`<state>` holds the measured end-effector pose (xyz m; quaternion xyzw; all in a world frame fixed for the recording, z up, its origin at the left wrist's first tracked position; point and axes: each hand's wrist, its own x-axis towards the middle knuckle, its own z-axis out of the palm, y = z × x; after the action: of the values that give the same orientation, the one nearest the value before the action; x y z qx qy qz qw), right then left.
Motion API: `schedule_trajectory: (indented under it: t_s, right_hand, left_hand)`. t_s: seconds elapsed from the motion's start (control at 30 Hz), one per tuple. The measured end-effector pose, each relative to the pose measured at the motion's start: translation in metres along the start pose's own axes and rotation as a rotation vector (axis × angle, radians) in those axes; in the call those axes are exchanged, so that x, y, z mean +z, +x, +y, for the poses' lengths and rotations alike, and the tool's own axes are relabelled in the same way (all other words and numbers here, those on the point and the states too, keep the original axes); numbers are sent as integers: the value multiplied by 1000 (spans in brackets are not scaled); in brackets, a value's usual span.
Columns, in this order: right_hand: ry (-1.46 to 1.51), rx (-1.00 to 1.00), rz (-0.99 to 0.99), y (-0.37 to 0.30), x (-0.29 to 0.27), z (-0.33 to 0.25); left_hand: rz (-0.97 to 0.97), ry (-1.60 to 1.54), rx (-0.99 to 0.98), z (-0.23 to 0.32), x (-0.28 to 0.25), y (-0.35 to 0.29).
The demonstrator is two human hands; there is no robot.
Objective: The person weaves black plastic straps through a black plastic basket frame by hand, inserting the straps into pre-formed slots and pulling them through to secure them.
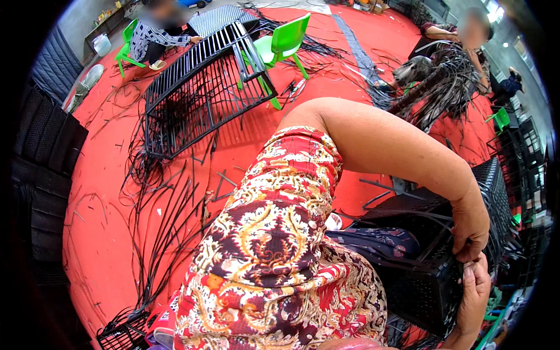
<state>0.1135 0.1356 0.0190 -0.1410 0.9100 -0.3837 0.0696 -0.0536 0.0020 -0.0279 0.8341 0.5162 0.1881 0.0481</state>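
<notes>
Both the left hand and right hand pinched thin black strips at the black woven plastic basket, seemingly light, stiff, best gripped by its rim.

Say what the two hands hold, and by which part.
Both hands grip the black woven basket at its right edge: the left hand from above, the right hand just below it. Thin black strips run under the fingers.

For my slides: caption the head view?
Both hands grip black strips on a woven basket over a red floor.
</notes>
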Motion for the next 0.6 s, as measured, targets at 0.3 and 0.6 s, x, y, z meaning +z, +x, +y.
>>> schedule_trajectory:
  t_s: [0.3,0.6]
  right_hand:
    - [-46,-16,45,-10,-1,2]
    - [-153,-203,-50,9,-5,-8]
  left_hand:
    - [-41,148,122,16,-6,13]
    - [70,21,-227,70,-26,-24]
